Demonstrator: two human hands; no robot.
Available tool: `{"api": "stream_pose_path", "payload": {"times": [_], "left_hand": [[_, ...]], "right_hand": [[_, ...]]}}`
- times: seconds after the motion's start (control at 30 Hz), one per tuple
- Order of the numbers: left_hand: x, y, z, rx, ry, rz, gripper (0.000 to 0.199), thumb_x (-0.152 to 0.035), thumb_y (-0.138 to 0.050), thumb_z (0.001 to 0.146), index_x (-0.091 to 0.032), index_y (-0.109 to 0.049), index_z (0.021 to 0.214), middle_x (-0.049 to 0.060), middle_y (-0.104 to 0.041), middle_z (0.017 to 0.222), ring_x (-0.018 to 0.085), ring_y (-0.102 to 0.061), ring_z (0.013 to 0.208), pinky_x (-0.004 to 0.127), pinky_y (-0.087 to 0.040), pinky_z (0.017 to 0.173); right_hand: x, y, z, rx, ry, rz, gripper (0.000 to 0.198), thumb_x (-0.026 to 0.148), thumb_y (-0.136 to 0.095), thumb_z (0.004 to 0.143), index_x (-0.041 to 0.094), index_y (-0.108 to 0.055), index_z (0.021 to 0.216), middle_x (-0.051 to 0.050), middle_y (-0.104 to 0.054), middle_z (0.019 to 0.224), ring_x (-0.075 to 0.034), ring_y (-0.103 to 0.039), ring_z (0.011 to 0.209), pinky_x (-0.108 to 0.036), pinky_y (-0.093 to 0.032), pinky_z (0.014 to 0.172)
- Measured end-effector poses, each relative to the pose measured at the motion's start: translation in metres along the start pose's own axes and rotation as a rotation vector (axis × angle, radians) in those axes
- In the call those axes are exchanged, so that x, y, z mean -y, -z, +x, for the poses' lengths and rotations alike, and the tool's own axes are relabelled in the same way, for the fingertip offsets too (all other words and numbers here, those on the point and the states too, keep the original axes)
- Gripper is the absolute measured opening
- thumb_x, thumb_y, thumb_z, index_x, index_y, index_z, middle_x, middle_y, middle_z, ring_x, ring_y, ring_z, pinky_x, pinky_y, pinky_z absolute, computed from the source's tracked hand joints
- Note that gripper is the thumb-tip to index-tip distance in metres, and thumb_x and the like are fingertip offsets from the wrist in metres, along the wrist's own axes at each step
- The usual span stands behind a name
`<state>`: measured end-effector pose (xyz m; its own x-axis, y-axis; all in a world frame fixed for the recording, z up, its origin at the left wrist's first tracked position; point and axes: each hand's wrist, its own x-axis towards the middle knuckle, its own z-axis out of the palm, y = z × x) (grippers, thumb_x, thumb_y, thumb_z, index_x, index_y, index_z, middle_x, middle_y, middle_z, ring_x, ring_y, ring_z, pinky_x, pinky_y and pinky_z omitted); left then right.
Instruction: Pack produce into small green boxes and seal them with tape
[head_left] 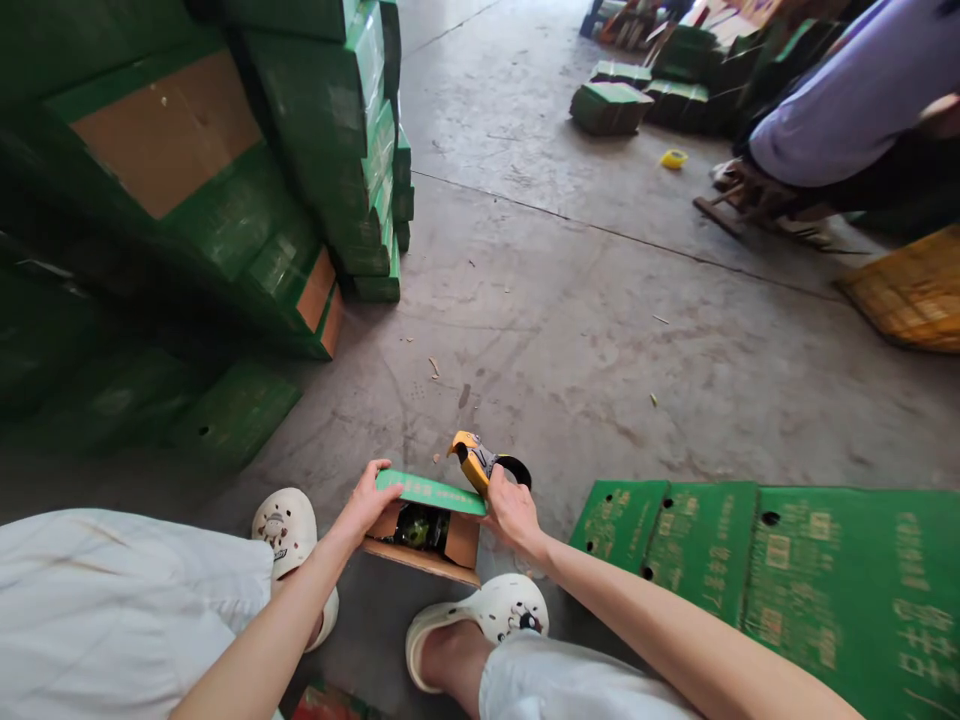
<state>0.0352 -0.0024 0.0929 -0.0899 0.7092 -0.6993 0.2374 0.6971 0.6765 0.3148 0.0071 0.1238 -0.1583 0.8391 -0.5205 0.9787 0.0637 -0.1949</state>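
A small green cardboard box (pixel 429 492) is between my feet, its near side open. Dark wrapping and something green show inside. My left hand (pixel 367 497) is closed on the box's left edge, with the thumb on its green panel. At the other end, my right hand (pixel 512 510) is closed round a yellow and grey tape dispenser (pixel 475 464), which sticks out beyond the box. That hand also touches the box's right corner. The dispenser's black roll part lies behind my right fingers.
Tall stacks of green boxes (pixel 322 150) stand at left. Several green boxes (pixel 847 560) lie at my right. Farther off, a seated person in a lilac top (pixel 840 110) is near a yellow tape roll (pixel 673 159) and an orange-yellow container (pixel 911 285).
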Motion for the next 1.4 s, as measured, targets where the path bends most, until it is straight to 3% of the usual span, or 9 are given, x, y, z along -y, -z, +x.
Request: {"api": "stream_pose_path", "payload": {"times": [0.13, 0.27, 0.37, 0.53, 0.63, 0.73, 0.97, 1.1, 1.4], "left_hand": [[0.018, 0.008, 0.007, -0.015, -0.074, 0.128, 0.086, -0.044, -0.081, 0.082, -0.022, -0.043, 0.155, 0.016, -0.063, 0.141, 0.016, -0.074, 0.08, 0.023, -0.055, 0.062], [0.019, 0.014, 0.01, 0.011, -0.067, 0.198, 0.083, -0.044, -0.078, 0.081, -0.026, -0.045, 0.156, 0.013, -0.063, 0.144, 0.016, -0.072, 0.071, 0.02, -0.049, 0.047], [0.014, 0.014, 0.008, -0.007, -0.079, 0.244, 0.079, -0.045, -0.077, 0.081, -0.027, -0.049, 0.153, 0.012, -0.064, 0.143, 0.018, -0.073, 0.076, 0.02, -0.049, 0.048], [0.01, 0.008, -0.002, -0.045, -0.133, 0.358, 0.076, -0.043, -0.069, 0.088, -0.024, -0.043, 0.157, 0.015, -0.06, 0.148, 0.025, -0.076, 0.092, 0.034, -0.061, 0.079], [0.013, 0.011, -0.018, -0.207, -0.303, 0.466, 0.065, -0.032, -0.056, 0.096, -0.021, -0.041, 0.159, 0.016, -0.054, 0.153, 0.031, -0.063, 0.129, 0.043, -0.051, 0.107], [0.02, 0.018, -0.047, -0.33, -0.461, 0.61, 0.063, -0.016, -0.043, 0.096, -0.023, -0.043, 0.158, 0.013, -0.047, 0.16, 0.031, -0.055, 0.14, 0.048, -0.044, 0.116], [0.061, -0.029, -0.116, -0.213, -0.854, 0.951, 0.088, -0.012, -0.047, 0.094, -0.028, -0.006, 0.17, 0.008, -0.023, 0.174, 0.031, -0.023, 0.16, 0.054, -0.03, 0.127], [0.072, -0.058, -0.098, -0.271, -0.901, 1.029, 0.086, -0.033, -0.055, 0.1, -0.028, -0.004, 0.17, 0.011, -0.022, 0.174, 0.033, -0.02, 0.161, 0.059, -0.025, 0.127], [0.054, -0.065, -0.043, -0.211, -0.812, 0.99, 0.084, -0.042, -0.057, 0.101, -0.027, -0.011, 0.169, 0.01, -0.018, 0.175, 0.03, -0.016, 0.162, 0.056, -0.02, 0.13]], "right_hand": [[-0.013, 0.003, -0.003, 0.047, 0.083, -0.017, 0.085, 0.028, -0.075, 0.08, 0.005, -0.034, 0.15, -0.031, -0.062, 0.138, -0.038, -0.061, 0.126, -0.041, -0.039, 0.098], [-0.025, 0.019, -0.001, 0.128, 0.003, 0.075, 0.066, 0.025, -0.061, 0.088, 0.003, -0.037, 0.146, -0.024, -0.073, 0.116, -0.034, -0.071, 0.106, -0.037, -0.044, 0.085], [-0.021, 0.024, 0.006, 0.015, 0.047, 0.041, 0.065, 0.033, -0.061, 0.093, 0.005, -0.036, 0.147, -0.025, -0.073, 0.117, -0.034, -0.07, 0.109, -0.039, -0.044, 0.09], [0.011, 0.015, 0.018, -0.085, 0.296, -0.098, 0.083, 0.035, -0.077, 0.085, 0.007, -0.036, 0.152, -0.026, -0.066, 0.133, -0.037, -0.063, 0.123, -0.046, -0.041, 0.104], [0.022, 0.016, 0.021, -0.054, 0.291, -0.128, 0.078, 0.037, -0.076, 0.088, 0.005, -0.04, 0.15, -0.023, -0.07, 0.126, -0.035, -0.065, 0.118, -0.044, -0.041, 0.104], [0.023, 0.02, 0.022, -0.044, 0.23, -0.14, 0.075, 0.04, -0.075, 0.09, 0.008, -0.043, 0.149, -0.023, -0.069, 0.128, -0.035, -0.065, 0.118, -0.042, -0.041, 0.103], [0.025, 0.026, 0.019, -0.036, 0.243, -0.188, 0.076, 0.043, -0.076, 0.09, 0.004, -0.044, 0.147, -0.023, -0.071, 0.123, -0.035, -0.067, 0.113, -0.042, -0.04, 0.102], [0.029, 0.031, 0.016, -0.043, 0.219, -0.18, 0.075, 0.042, -0.075, 0.091, 0.004, -0.043, 0.147, -0.023, -0.07, 0.125, -0.035, -0.066, 0.116, -0.04, -0.039, 0.102], [0.028, 0.032, 0.015, -0.037, 0.202, -0.166, 0.072, 0.047, -0.077, 0.089, 0.006, -0.048, 0.141, -0.022, -0.073, 0.119, -0.035, -0.068, 0.112, -0.04, -0.038, 0.101]]}}
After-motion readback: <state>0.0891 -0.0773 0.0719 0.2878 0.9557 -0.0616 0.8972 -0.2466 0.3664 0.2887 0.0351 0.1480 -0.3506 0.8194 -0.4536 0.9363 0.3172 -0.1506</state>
